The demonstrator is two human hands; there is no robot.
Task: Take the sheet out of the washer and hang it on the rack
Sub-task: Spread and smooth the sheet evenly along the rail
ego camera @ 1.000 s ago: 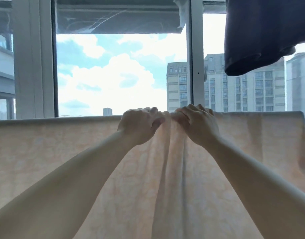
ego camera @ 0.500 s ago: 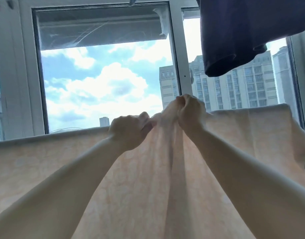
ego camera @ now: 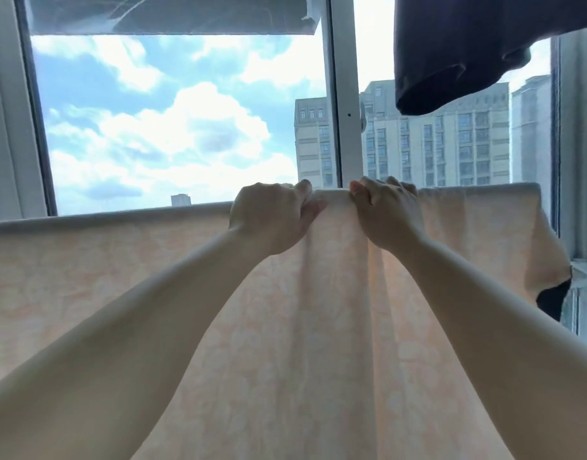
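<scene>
Sheet (ego camera: 86, 277): pale peach, draped over a horizontal line at hand height; rack itself hidden under the fold. Top edge running left from the left hand (ego camera: 268, 217) to the frame edge, sloping slightly downward, and right from the right hand (ego camera: 388, 215) to a rounded corner near the window frame (ego camera: 343, 94)'s right post. Right side edge falling below that corner, with a dark patch showing beneath its lower tip. Cloth taut and flat left of the left hand; gathered into vertical pleats below and between both hands.

Open room: clear air above both hands up to the glass; dark garment (ego camera: 468, 44) hanging above and right of the right hand, well apart from it. White mullion directly behind the gap between the hands. Buildings (ego camera: 451, 144) and clouded sky beyond the glass.

Containers: not visible; washer out of view.

Hand pose: both arms extended forward and upward, forearms bare, converging at the top edge. Left hand knuckles up, fingers curled over the fold, pinching cloth. Right hand likewise, fingers hooked over the edge, gripping cloth. Hands near each other, separated by a short raised span of sheet.
</scene>
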